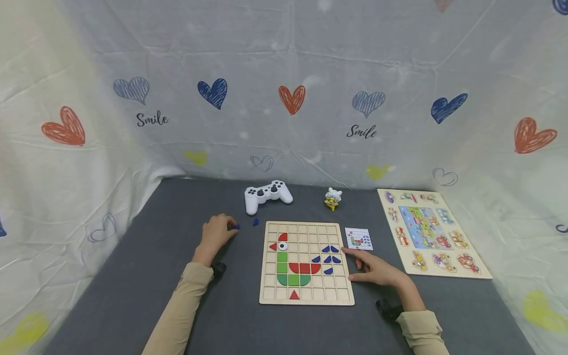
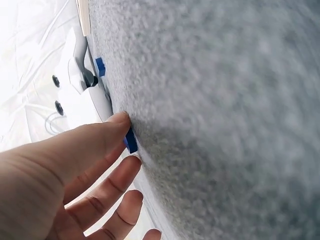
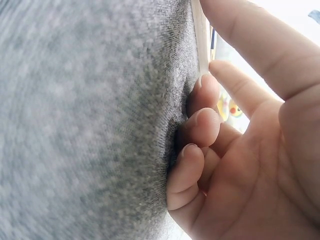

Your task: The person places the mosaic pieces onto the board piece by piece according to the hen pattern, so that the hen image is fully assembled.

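Left of the board, my left hand (image 1: 216, 233) pinches a small blue puzzle piece (image 2: 131, 141) between thumb and index finger, low over the grey cloth. A second blue piece (image 1: 255, 222) lies between that hand and the board. The square wooden grid board (image 1: 277, 296) holds red, green and blue pieces laid out as a bird, with a round eye piece (image 1: 282, 246). My right hand (image 1: 377, 268) rests at the board's right edge. Its index finger and thumb are extended against the edge, while the other fingers bend onto the cloth in the right wrist view.
A white game controller (image 1: 267, 195) and a small figurine (image 1: 333, 198) stand behind the board. A pattern card (image 1: 359, 239) lies to its right, with a wooden picture puzzle (image 1: 432, 231) farther right. A printed curtain (image 1: 284, 138) hangs behind the table.
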Tool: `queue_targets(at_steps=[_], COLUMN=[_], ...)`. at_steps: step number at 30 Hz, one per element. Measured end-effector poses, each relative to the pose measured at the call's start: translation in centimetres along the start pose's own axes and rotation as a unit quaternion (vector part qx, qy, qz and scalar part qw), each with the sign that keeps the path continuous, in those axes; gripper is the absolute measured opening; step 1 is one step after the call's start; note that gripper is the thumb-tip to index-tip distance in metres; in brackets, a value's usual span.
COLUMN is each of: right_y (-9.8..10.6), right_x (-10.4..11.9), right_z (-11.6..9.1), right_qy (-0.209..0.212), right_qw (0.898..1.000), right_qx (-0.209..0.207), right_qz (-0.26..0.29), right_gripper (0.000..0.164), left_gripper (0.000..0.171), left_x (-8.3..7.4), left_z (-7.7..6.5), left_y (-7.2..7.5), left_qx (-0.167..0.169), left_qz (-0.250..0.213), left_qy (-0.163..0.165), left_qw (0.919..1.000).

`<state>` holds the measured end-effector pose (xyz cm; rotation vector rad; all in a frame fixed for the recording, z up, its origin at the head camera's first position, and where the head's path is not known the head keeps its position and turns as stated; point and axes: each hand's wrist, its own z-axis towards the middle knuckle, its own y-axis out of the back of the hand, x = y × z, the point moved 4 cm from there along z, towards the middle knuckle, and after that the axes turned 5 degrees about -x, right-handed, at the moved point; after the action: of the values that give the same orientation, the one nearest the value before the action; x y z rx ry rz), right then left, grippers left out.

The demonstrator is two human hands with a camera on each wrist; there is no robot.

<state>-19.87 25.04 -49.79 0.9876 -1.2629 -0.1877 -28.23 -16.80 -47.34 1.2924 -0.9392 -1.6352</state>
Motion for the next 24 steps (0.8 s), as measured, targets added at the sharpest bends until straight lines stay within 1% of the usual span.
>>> queue_targets(at_steps=[6, 12, 18, 24], right_y=[0.0, 0.0, -0.1, 0.0], right_x=[0.0, 0.1, -0.1, -0.1], right_z=[0.0, 0.0, -0.1, 0.0], right_qy=[-0.001, -0.004, -0.006, -0.004], right_qw=[1.0, 1.0, 1.0, 1.0], right_qx=[0.001, 0.002, 0.004, 0.004], right_qz=[0.001, 0.005, 0.004, 0.003], right_gripper=[0.072, 0.072, 0.071, 0.071], left_gripper=[0.017, 0.014, 0.012, 0.012], left_x=[-0.6, -1.6, -3.3, -5.5], left_z=[0.1, -0.3, -1.0, -1.8], left_y=[-0.3, -0.9, -1.4, -1.3], left_qx=[0.002, 0.006, -0.006, -0.021], left_qz=[0.009, -0.003, -0.004, -0.016], left_qy=[-0.004, -0.013, -0.03, -0.063], left_qw=[1.0, 0.9999, 0.9995, 0.9976])
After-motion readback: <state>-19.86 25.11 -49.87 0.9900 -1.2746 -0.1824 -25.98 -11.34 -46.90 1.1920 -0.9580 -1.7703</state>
